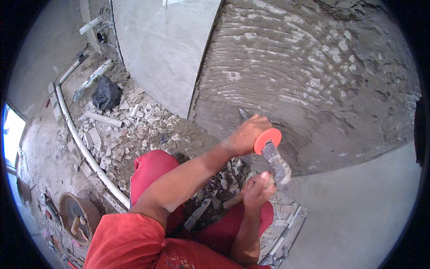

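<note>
My left hand (248,136) is closed around a chisel (243,113) with a round orange hand guard (267,139); its pointed tip is at the mortar-coated wall surface (282,71), which is marked with ridges. Below it, my right hand (259,190) grips the wooden handle of a hammer (234,199). The hammer's grey head (280,172) is at the chisel's rear end, blurred, so I cannot tell whether they touch.
Grey panels (159,54) (354,210) border the mortar. Broken rubble (139,114), white pipes (71,123) and a black plastic bag (106,93) lie to the left. A round tub (92,208) with tools in it sits at lower left, near a bright opening (13,134).
</note>
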{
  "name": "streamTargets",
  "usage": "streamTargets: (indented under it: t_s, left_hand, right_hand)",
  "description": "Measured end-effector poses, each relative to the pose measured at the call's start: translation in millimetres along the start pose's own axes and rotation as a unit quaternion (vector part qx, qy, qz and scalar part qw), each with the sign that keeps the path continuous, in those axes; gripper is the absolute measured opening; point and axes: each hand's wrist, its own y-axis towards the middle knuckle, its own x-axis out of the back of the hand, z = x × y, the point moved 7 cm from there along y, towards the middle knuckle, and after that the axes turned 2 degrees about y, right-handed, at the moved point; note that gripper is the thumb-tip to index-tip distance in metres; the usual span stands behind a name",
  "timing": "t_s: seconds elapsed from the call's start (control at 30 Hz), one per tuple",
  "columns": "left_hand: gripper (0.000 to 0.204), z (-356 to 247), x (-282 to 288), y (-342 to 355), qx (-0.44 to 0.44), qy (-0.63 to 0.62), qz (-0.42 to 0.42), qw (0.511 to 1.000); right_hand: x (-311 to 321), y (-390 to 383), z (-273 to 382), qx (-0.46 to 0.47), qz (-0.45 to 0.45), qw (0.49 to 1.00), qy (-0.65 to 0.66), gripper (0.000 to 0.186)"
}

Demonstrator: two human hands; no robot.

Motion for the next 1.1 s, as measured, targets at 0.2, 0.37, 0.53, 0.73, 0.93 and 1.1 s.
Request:
streamTargets:
  t_s: [0.2, 0.37, 0.53, 0.73, 0.93, 1.1]
  left_hand:
    - [0.017, 5.6, 0.8, -0.9, 0.002, -0.006, 0.001, 1.0]
    - [0.018, 5.6, 6.3, -0.9, 0.018, 0.014, -0.008, 1.0]
    - [0.022, 8.3, 3.5, -1.4, 0.019, -0.02, 0.006, 1.0]
    - [0.016, 6.4, 4.9, -1.1, 0.025, 0.023, 0.028, 0.999]
    - [0.016, -25.8, 3.5, 13.0, -0.058, 0.01, 0.018, 0.998]
    - [0.018, -46.5, 6.2, 29.5, -0.083, -0.013, -0.014, 0.996]
  right_hand:
    - [20.4, -11.7, 13.1, 0.143, 0.016, 0.95, 0.278, 0.029]
    - [20.2, -5.8, -17.8, -0.008, 0.012, 0.998, 0.056, 0.036]
    - [19.0, -16.5, 12.7, 0.129, 0.013, 0.954, 0.271, 0.04]
    - [10.4, 2.7, -10.2, -0.034, 0.002, 0.999, -0.011, 0.041]
    - [42.2, -29.7, -26.4, -0.015, 0.038, 0.978, 0.206, 0.047]
    - [43.7, -37.1, 45.8, 0.137, 0.06, 0.952, 0.267, 0.047]
